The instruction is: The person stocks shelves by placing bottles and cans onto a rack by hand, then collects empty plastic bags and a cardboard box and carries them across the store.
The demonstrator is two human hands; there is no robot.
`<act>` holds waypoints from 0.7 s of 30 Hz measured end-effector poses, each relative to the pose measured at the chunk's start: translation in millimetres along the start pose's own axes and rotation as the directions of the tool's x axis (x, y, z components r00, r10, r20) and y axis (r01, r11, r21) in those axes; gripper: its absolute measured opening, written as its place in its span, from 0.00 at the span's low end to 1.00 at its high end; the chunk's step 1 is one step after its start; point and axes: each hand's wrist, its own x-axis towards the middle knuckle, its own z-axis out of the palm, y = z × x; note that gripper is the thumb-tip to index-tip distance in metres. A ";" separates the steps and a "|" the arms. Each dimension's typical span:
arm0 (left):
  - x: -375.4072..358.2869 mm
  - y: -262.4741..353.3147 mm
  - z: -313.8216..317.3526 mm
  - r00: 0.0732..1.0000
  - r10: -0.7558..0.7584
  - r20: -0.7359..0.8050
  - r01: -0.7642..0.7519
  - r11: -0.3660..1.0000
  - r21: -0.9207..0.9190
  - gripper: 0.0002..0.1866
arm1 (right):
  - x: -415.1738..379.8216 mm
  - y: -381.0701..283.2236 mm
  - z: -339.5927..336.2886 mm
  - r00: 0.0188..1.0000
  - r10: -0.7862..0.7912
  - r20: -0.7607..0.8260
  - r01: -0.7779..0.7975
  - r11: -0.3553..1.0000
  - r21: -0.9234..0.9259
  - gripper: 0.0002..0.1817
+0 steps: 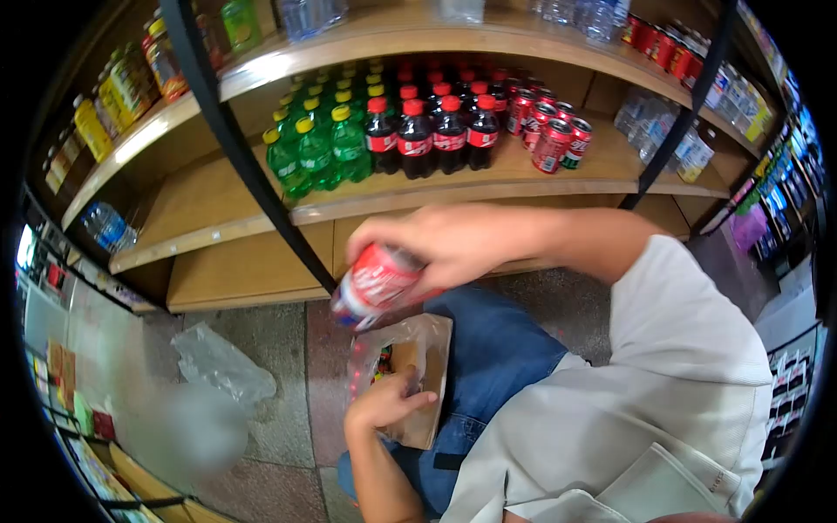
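My right hand is closed around a red drink can with white lettering and a blue and white lower end. The can is tilted and slightly blurred, held above a cardboard box with a clear plastic lining. My left hand reaches over the box, thumb spread away from the fingers, and no held thing shows in it. Inside the box, a small dark, colourful item is partly visible. The box rests against my leg in jeans.
Ahead, a wooden shelf holds rows of green bottles, dark cola bottles and red cans. A black post stands before it. Crumpled clear plastic lies on the tiled floor. Water bottles stand at left.
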 end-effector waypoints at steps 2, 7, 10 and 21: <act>4.2 -7.5 -2.9 0.999 -0.037 0.035 0.036 0.999 0.014 0.33 | -42.5 0.2 -35.9 0.982 0.176 -0.068 -0.178 0.984 -0.021 0.39; 16.1 -43.1 8.7 0.999 -0.018 0.047 0.022 0.996 -0.085 0.32 | -107.3 38.1 -99.4 0.804 0.584 -0.108 -0.588 0.809 -0.004 0.44; 21.6 -54.2 12.4 0.995 -0.011 0.097 0.032 0.975 -0.219 0.31 | -123.2 79.9 -130.0 0.547 0.836 -0.044 -0.774 0.524 0.356 0.47; 22.2 -40.7 2.8 0.992 -0.060 0.114 0.072 0.992 -0.106 0.30 | -77.6 185.4 -175.3 0.140 0.990 -0.011 -0.958 0.139 0.251 0.35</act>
